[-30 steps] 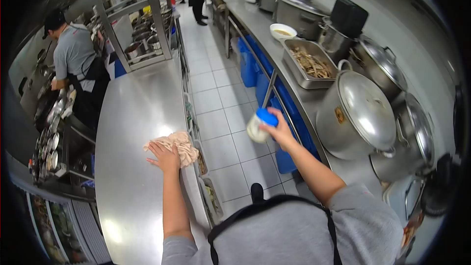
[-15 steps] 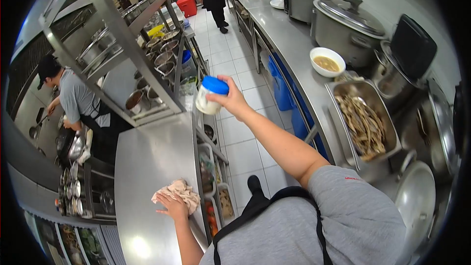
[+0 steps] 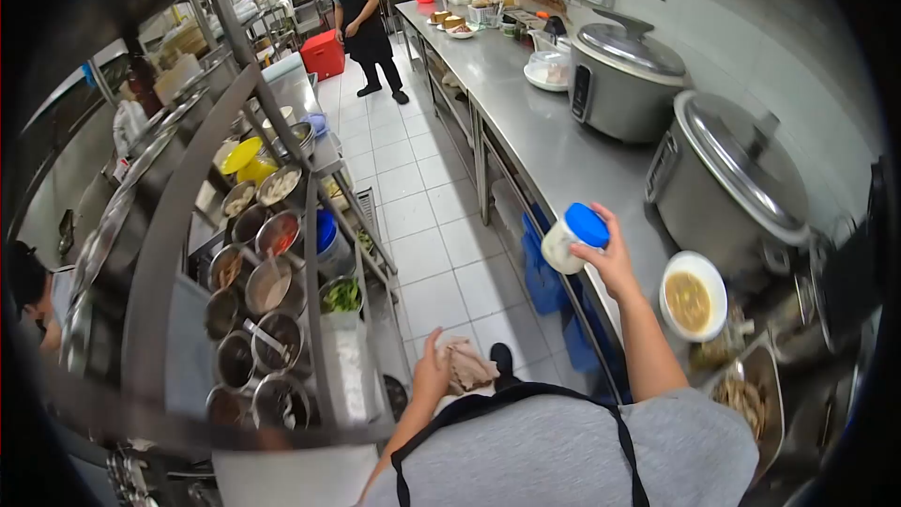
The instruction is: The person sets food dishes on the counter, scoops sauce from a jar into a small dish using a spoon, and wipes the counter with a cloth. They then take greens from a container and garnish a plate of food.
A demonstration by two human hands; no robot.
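Observation:
My right hand (image 3: pixel 608 258) is closed round a clear jar (image 3: pixel 561 246) with a blue lid and whitish contents, held tilted over the right counter's front edge. Low in the middle, my left hand (image 3: pixel 434 368) holds a pale pink cloth (image 3: pixel 466 364) close to my body, above the floor. To the right of the jar, a white bowl of brownish soup (image 3: pixel 693 297) sits on the steel counter (image 3: pixel 526 113). Two large cookers (image 3: pixel 627 80) stand behind the bowl along the wall.
A steel rack frame (image 3: pixel 178 216) and several metal pots of ingredients (image 3: pixel 274 286) are close on my left. A tiled aisle (image 3: pixel 404 197) runs ahead, where a person in a black apron (image 3: pixel 362 23) stands near a red box (image 3: pixel 323 54). Another person (image 3: pixel 33 296) is at the far left.
My left hand has lifted the cloth off the left steel table. The jar has moved right, towards the right counter. The view has shifted forward along the aisle, bringing the pots nearer.

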